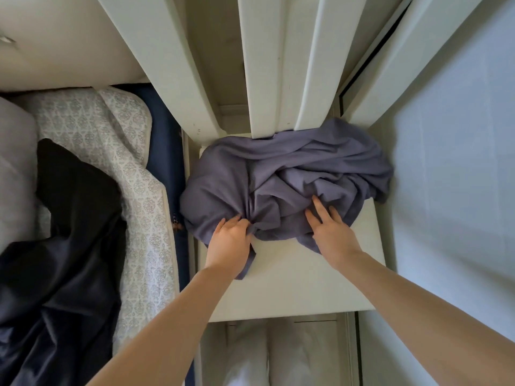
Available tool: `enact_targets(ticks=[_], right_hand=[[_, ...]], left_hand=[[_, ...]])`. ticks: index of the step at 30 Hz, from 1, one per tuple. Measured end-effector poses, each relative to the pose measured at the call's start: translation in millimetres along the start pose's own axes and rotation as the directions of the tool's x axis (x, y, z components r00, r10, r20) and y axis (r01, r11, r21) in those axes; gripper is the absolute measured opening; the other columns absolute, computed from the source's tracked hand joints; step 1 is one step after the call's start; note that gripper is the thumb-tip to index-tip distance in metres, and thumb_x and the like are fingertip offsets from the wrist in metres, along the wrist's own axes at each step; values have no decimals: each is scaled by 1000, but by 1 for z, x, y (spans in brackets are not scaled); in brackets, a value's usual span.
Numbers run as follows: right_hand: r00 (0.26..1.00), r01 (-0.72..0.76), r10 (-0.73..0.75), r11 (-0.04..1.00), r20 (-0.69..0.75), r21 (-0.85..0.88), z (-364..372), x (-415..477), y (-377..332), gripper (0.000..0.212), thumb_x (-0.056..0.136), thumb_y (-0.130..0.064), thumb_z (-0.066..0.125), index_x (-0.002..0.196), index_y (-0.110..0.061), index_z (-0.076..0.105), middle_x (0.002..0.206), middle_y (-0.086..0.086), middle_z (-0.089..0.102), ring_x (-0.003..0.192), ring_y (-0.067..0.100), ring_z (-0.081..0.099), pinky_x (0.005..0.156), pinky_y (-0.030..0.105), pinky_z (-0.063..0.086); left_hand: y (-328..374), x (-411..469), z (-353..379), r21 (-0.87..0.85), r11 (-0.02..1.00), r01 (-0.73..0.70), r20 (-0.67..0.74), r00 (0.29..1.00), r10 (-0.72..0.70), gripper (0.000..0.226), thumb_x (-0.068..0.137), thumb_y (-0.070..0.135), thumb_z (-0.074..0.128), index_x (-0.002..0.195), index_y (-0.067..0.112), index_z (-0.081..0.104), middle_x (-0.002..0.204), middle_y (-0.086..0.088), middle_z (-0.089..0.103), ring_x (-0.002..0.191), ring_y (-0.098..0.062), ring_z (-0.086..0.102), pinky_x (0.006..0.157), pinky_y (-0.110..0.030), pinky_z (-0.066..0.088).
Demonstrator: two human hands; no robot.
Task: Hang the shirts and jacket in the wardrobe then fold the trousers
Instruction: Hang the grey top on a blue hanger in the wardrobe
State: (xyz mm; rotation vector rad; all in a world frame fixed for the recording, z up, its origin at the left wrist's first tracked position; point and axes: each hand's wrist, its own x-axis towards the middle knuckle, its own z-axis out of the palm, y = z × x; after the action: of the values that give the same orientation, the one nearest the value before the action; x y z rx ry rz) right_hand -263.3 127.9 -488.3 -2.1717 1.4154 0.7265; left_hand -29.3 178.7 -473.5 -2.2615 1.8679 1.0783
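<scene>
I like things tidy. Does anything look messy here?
Yes. The purple cloth lies crumpled in a heap on the white surface, its left side spilling over the edge. The left hand grips a fold; the right hand rests on it. A dark garment sprawls rumpled on the bed.

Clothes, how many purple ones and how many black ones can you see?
purple-grey garment, crumpled on the white shelf: 1
black garment, on the bed, seemingly one piece: 1
Total: 2
</scene>
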Motion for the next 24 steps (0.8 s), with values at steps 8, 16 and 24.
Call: enact_targets(ticks=[8, 16, 24], right_hand=[[994, -101, 112, 944, -16, 313, -17, -17, -26, 82, 88, -43, 65, 148, -12, 18, 161, 9, 4, 143, 37, 22, 109, 46, 36], [982, 30, 58, 891, -178, 453, -57, -64, -63, 83, 87, -40, 66, 150, -14, 20, 156, 6, 20, 144, 28, 20, 114, 35, 25], [962, 151, 10, 813, -274, 562, -127, -128, -89, 74, 89, -33, 65, 149, -13, 26, 154, 3, 27, 141, 21, 27, 114, 34, 29]], left_hand=[[19, -31, -29, -532, 793, 298, 50, 945, -322, 29, 102, 27, 47, 80, 9, 53, 72, -6, 61, 69, -27, 53, 65, -39, 47], [50, -64, -75, -703, 678, 214, -23, 946, -322, 28, 99, 19, 54, 74, 6, 54, 57, 7, 48, 58, -13, 40, 57, -33, 38], [89, -100, -148, -793, 601, 101, -135, 933, -335, 26, 98, 18, 55, 82, -2, 59, 73, -22, 57, 67, -20, 50, 61, -38, 44]])
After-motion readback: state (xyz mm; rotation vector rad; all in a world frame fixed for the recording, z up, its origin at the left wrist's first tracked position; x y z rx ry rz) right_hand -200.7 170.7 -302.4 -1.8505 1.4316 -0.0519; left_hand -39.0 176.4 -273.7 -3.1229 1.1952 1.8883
